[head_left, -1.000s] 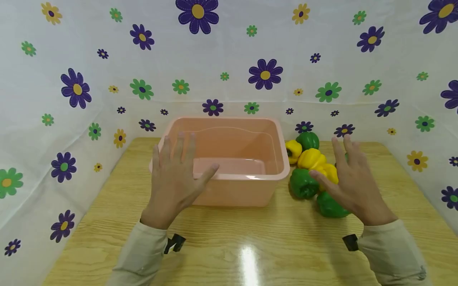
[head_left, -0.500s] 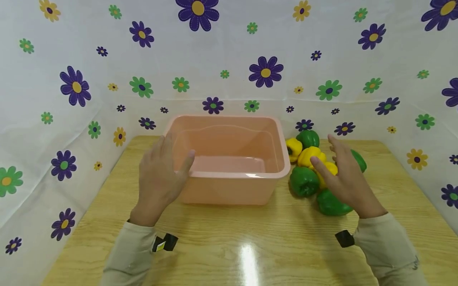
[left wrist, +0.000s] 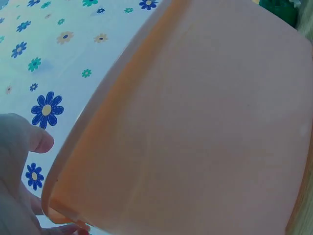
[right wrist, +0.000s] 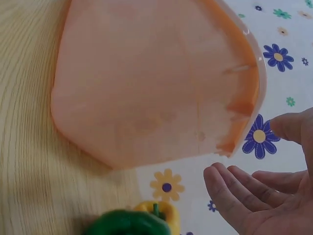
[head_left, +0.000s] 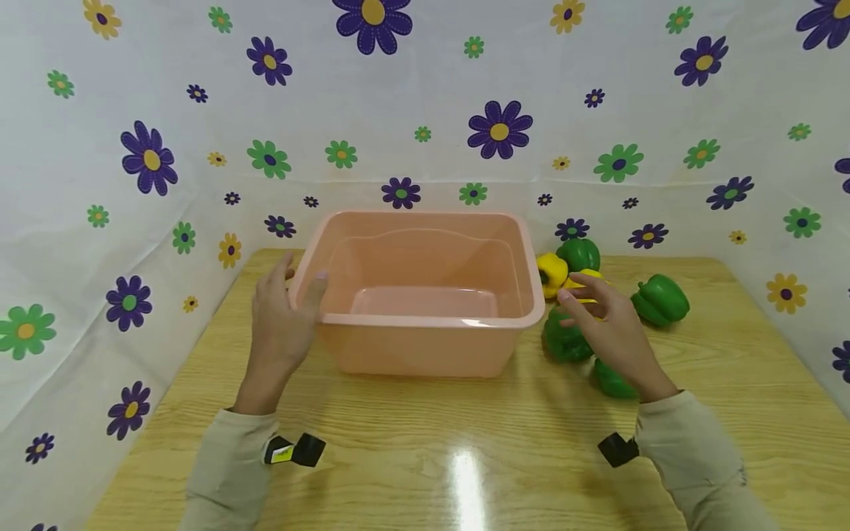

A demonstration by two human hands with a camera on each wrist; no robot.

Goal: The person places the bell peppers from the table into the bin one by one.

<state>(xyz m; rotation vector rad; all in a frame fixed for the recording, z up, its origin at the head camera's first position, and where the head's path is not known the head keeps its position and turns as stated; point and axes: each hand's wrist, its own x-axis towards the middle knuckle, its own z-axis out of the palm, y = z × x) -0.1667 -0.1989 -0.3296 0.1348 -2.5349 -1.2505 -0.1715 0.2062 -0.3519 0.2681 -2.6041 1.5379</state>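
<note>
A pink plastic basin (head_left: 418, 350) stands on the wooden table. My left hand (head_left: 279, 335) is at its left side, thumb raised over the rim and fingers outside; in the left wrist view a gap shows between thumb and rim (left wrist: 93, 112). To the right of the basin, my right hand (head_left: 614, 335) hovers over the bell peppers with bent, relaxed fingers, holding nothing. A green bell pepper (head_left: 564, 338) lies just left of that hand, and another green pepper (head_left: 612, 380) is partly hidden below it. Yellow bell peppers (head_left: 551, 273) sit behind, partly covered by the fingers.
Separate at the right lies a green pepper (head_left: 660, 301); another green pepper (head_left: 579, 254) rests at the back beside the basin. A white cloth with printed flowers (head_left: 432, 88) hangs behind and along both sides. Bare wooden table (head_left: 398, 442) extends in front.
The left hand has moved left and down to the basin's left rim. My right hand has moved left towards the basin, its fingers bending more, uncovering the rightmost green pepper.
</note>
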